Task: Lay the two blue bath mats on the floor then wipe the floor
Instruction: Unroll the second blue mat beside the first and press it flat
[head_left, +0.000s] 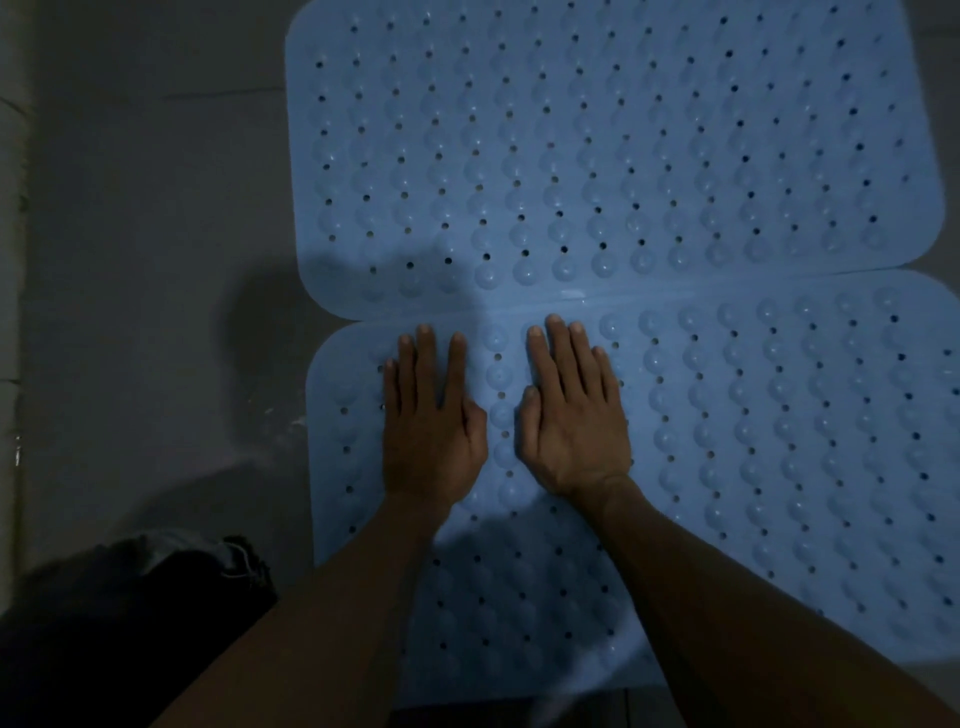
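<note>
Fingers (558, 343) of both hands lie flat, together, gripping nothing: left hand (428, 421) and right hand (571, 415) press palm-down, side by side, on the near mat (753, 441), just short of its far edge. Count: two blue bath mats, two hands, one dark bundle. Far mat (597, 145) lies flat on the grey floor (156, 208), its near edge touching or slightly overlapping the near mat's far edge; can't tell which sits on top. Both mats look like thin, floppy rubber or vinyl, studded with round bumps and punched with small holes; probably light, bendy, maybe clingy against the floor. Best hold judged to be a pinch at a corner or a long edge, since the middle offers no grip. Dark cloth bundle (156, 587) sits at the floor's near left, well apart from the mats; what it is, unclear.
</note>
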